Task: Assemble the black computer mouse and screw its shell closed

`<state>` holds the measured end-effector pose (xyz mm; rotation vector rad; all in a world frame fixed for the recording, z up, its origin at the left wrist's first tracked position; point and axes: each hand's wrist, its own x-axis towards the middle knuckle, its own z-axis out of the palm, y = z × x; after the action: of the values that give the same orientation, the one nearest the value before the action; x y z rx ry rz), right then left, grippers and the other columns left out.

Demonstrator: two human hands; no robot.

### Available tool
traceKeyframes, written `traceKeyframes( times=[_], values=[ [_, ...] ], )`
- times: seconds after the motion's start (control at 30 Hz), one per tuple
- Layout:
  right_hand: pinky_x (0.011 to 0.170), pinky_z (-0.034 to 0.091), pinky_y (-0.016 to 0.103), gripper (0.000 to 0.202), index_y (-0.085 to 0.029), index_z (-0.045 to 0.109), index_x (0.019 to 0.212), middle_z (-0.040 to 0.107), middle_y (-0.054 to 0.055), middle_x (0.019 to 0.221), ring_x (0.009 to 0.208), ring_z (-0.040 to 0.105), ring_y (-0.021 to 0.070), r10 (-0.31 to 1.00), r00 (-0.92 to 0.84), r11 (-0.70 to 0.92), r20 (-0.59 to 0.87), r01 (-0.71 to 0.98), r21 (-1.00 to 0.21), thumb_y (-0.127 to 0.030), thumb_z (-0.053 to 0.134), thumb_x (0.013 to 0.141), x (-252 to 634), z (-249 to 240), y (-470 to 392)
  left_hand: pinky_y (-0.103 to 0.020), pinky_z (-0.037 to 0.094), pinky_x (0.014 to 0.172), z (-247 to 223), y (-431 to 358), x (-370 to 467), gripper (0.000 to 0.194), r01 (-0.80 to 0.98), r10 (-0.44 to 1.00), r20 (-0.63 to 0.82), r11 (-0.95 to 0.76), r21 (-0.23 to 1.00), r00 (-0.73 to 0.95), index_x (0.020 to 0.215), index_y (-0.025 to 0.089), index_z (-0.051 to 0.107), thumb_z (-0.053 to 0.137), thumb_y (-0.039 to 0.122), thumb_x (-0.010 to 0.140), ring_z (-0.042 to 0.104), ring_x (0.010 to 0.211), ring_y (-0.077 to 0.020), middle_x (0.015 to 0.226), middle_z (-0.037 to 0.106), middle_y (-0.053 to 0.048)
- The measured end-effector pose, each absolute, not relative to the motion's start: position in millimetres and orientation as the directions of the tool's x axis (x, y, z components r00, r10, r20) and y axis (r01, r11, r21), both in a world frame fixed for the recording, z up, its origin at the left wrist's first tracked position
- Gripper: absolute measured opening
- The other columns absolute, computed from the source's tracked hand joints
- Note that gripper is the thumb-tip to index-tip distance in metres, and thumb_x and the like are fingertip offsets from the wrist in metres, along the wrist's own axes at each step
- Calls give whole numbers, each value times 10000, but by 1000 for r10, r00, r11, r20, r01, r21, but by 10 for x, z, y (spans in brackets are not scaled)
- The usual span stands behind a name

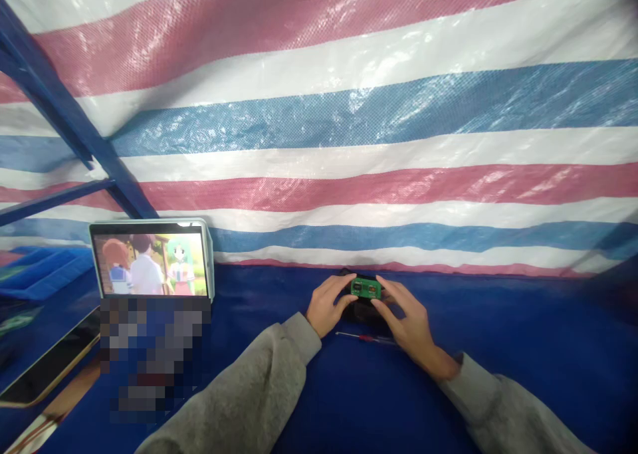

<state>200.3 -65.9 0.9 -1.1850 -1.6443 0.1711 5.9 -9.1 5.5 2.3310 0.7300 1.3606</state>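
Note:
A small green circuit board (366, 288) is held between my two hands, above a black object (363, 313) on the blue table surface. My left hand (329, 304) pinches the board's left end between thumb and fingers. At the right end, my right hand (409, 321) grips it the same way. A thin screwdriver with a red part (366, 338) lies just below the black object, its right end near my right hand.
A tablet (154, 262) showing a cartoon stands at the left. Beside it are a phone (52, 357) and blue trays (47, 274). Striped sheeting (373, 121) hangs behind the blue table (369, 401). A blurred, pixelated patch covers the area below the tablet.

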Motion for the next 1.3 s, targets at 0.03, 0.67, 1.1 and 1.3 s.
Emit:
traceKeyframes(
  times=[0.03, 0.67, 1.1, 1.3],
  values=[
    [735, 569, 301, 369, -218, 603, 1234, 635, 97, 1122, 807, 663, 167, 741, 32, 519, 671, 606, -603, -271, 584, 869, 2004, 10, -659, -346, 520, 915, 59, -95, 58, 352, 259, 592, 696, -805, 533, 406, 1275, 214, 539, 548, 320, 939, 637, 993, -201, 1105, 662, -77],
    [882, 546, 351, 189, -215, 704, 1008, 645, 94, 1095, 993, 653, 207, 640, -68, 613, 765, 646, -455, -193, 576, 871, 2025, -8, -643, -322, 523, 807, 104, -122, 43, 314, 207, 617, 680, -781, 589, 396, 1182, 177, 597, 552, 355, 927, 629, 836, -187, 941, 668, -73],
    [736, 549, 299, 182, -203, 631, 1044, 635, 89, 1064, 761, 652, 147, 698, -27, 573, 715, 620, -536, -226, 584, 870, 2060, -49, -626, -319, 526, 817, 132, -138, 32, 361, 198, 610, 670, -784, 588, 424, 1221, 183, 605, 547, 386, 929, 632, 833, -182, 941, 673, -79],
    [686, 516, 265, 116, -205, 617, 974, 631, 31, 867, 724, 630, 140, 751, 25, 532, 659, 569, -627, -246, 551, 888, 2038, -16, -626, -292, 530, 789, 61, -115, 61, 361, 159, 574, 694, -808, 568, 435, 1239, 188, 598, 575, 356, 919, 616, 796, -163, 880, 659, -56]
  ],
)
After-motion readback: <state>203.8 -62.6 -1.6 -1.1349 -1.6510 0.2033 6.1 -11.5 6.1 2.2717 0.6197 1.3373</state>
